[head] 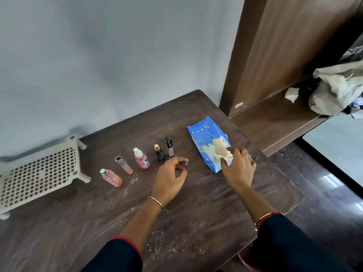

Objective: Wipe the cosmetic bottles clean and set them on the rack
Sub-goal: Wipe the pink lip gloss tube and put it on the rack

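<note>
Several small cosmetic bottles stand in a row on the dark table (196, 203): a pink bottle lying tilted (112, 178), a slim tube (124, 165), a pink bottle with a white cap (141, 158), a black bottle with a gold cap (158, 153) and a pink nail polish (169, 146). The white perforated rack (39, 169) sits at the far left. My right hand (238, 168) pinches a white wipe (221, 149) sticking out of the blue wipes pack (206, 142). My left hand (170, 178) hovers near the black bottle, fingers loosely curled, holding nothing.
White crumbs and dust are scattered over the table near the bottles and its front edge. A wooden shelf unit (275, 118) rises at the right, with a crumpled grey bag (337, 91) on it. A grey wall backs the table.
</note>
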Tool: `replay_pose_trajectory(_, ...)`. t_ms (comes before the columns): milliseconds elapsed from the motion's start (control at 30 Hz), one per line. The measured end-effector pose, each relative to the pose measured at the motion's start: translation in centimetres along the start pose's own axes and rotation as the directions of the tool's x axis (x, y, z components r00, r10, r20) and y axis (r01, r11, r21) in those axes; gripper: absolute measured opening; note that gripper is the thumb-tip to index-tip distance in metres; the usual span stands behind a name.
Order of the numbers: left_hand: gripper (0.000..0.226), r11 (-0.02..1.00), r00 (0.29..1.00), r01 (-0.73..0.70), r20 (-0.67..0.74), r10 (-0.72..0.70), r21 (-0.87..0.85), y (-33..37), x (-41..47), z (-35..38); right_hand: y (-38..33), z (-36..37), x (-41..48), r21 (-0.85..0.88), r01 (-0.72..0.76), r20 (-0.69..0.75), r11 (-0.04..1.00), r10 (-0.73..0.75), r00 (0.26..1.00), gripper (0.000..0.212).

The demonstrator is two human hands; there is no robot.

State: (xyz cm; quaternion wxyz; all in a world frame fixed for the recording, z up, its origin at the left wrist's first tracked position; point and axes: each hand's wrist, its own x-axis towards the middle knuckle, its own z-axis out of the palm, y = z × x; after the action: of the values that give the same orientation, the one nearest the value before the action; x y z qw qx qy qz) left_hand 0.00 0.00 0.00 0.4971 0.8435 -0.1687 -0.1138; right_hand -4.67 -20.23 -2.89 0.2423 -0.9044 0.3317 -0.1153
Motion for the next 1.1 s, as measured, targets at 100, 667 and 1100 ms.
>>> replay_pose_trajectory(100, 0.023, 0.999, 0.999, 0.033, 0.012, -0.033, 0.004, -0.2, 0.6, 0.8, 0.5, 0.0, 0.8, -0.019, -0.002, 0.053, 1.0, 0.003, 0.999, 0.036)
replay_pose_trajectory(667, 0.024, 0.997, 0.997, 0.069, 0.028, -0.07, 0.039, 0.5, 1.6, 1.9, -0.6, -1.3, 2.3, 0.656, -0.392, 0.225, 0.645, 0.329, 0.917, 0.012)
replay_pose_trajectory(1100, 0.018, 0.994, 0.937, 0.109, -0.332, -0.105, -0.008, 1.6, 1.5, -1.0, -3.0, -2.2, 3.3, 0.78, -0.619, 0.622, -0.089, 0.218, 0.752, 0.027)
